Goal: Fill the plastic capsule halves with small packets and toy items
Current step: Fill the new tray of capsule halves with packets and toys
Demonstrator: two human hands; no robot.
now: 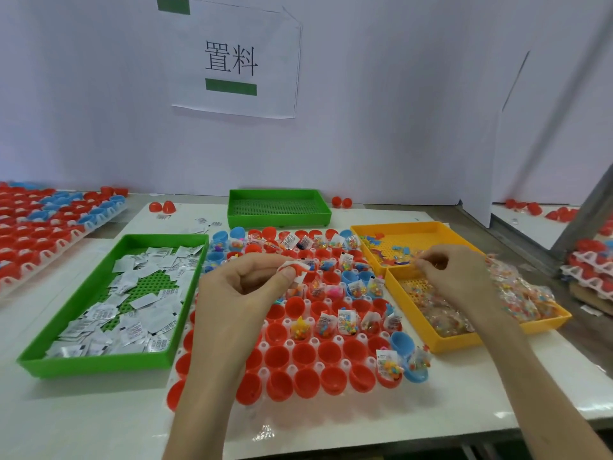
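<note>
Left hand (245,287) fingers pinch flat white paper packet (293,267) over red round capsule halves (303,355). Right hand (459,277), 3 o'clock, fingertips pinch crinkly clear packet (418,260) above perforated yellow tray (421,333).

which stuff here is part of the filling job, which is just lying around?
In use:
left hand pinching white packet
right hand over yellow trays
capsule halves
green packet tray

Idle:
empty green tray
wall sign
loose red capsules
</note>
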